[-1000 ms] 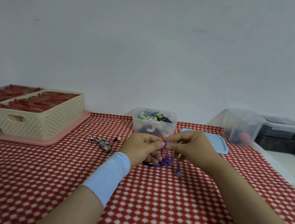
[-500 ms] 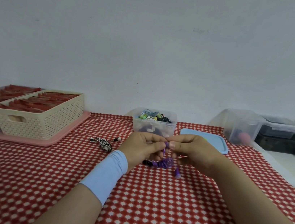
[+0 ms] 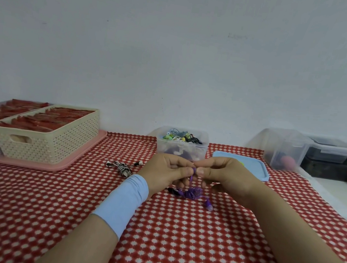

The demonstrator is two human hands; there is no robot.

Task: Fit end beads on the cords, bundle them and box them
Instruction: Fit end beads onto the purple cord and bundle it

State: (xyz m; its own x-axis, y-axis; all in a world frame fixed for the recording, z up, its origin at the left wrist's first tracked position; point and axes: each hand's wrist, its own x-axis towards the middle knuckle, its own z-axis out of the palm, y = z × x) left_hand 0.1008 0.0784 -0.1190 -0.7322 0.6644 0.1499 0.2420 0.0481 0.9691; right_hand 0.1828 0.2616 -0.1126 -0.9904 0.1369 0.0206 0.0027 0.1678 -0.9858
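While most of the purple cord (image 3: 193, 194) lies bunched on the bench (image 3: 174, 243), the left hand (image 3: 168, 170) and right hand (image 3: 225, 176) each pinch its raised end, just before the clear box (image 3: 180, 149).

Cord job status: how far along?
Done: one black-and-white bundle lies beaded on the cloth, unboxed. In hand: left hand and right hand pinch the upper end of the purple cord; its other end carries a bead. Left: finish purple, box both; the clear tub holds more pieces.
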